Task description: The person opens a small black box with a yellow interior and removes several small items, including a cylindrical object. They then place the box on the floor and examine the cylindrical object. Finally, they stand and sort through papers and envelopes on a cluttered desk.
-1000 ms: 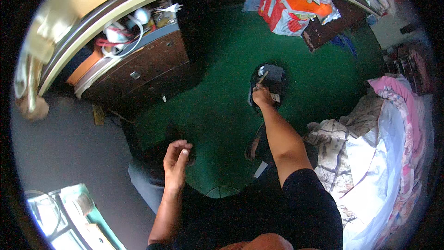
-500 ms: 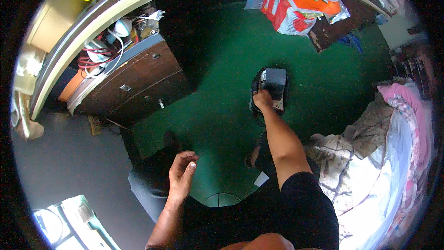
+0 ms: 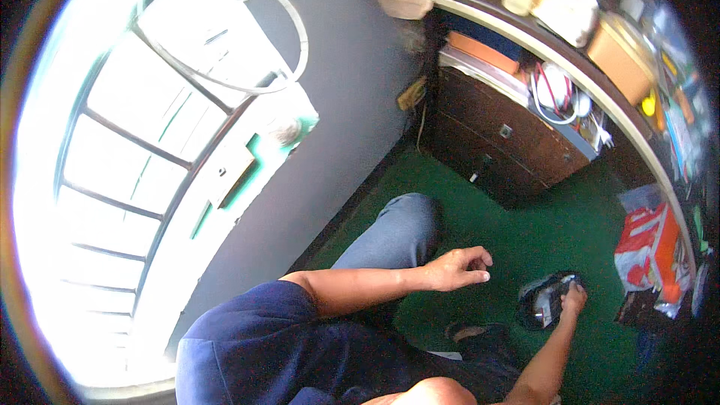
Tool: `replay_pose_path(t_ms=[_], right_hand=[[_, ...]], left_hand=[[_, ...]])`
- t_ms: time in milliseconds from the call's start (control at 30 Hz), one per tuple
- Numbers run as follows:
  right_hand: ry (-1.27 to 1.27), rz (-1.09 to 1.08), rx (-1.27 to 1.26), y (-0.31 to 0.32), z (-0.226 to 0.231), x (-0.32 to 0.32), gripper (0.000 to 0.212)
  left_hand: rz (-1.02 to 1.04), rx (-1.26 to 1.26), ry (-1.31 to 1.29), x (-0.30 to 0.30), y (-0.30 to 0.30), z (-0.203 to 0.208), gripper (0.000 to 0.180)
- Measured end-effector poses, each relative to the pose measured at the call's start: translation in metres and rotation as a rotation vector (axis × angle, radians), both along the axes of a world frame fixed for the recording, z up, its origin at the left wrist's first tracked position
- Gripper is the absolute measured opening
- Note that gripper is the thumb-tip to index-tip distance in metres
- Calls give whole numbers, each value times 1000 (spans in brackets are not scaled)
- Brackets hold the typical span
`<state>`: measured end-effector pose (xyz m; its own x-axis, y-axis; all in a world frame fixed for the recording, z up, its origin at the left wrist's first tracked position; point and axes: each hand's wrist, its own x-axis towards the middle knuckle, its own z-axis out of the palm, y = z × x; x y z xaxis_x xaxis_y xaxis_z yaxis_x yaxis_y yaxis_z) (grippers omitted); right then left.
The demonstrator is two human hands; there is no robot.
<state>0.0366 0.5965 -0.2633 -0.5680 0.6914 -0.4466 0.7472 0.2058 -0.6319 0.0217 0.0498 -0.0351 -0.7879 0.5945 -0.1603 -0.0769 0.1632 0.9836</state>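
My left hand point(image 3: 459, 268) hovers over the green floor above my bent left knee. Its fingers are loosely curled, with the thumb apart and nothing between them. At the lower right, my right arm reaches down to a black bag point(image 3: 529, 310) on the floor. My right hand point(image 3: 574, 298) is closed at the bag's right edge; the fingertips are partly hidden. Something pale and greyish point(image 3: 546, 304) shows in the bag's opening, too blurred to name.
A dark brown drawer cabinet point(image 3: 487, 124) stands ahead, with cords and clutter on top. Red-and-white bags point(image 3: 636, 251) lie at the far right. A curved shelf edge point(image 3: 634, 116) runs above the cabinet. On the left are a grey wall point(image 3: 337, 105) and a bright barred window point(image 3: 142, 157).
The view has swung left, bringing in the window and shifting the cabinet rightward. My right hand stays at the black bag. The dark box seen in it earlier is no longer distinguishable.
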Motion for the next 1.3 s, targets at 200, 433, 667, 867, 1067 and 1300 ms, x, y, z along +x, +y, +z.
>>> replay_pose_path(t_ms=[200,433,667,867,1067,1300], right_hand=[[211,101,132,-21,143,13,33],[258,555,550,-75,130,41,32],[-26,657,400,-168,179,32,32],[1,686,308,-161,159,30,29],[36,673,180,-183,175,27,29],[39,733,204,-188,187,29,26]], left_hand=[[-18,186,119,-12,-5,1,34],[-25,386,241,-16,-32,26,24],[209,392,422,-10,-116,78,27],[619,129,572,-5,-204,113,14],[1105,-175,600,-2,-280,129,34],[1269,-440,593,-37,-334,129,86]])
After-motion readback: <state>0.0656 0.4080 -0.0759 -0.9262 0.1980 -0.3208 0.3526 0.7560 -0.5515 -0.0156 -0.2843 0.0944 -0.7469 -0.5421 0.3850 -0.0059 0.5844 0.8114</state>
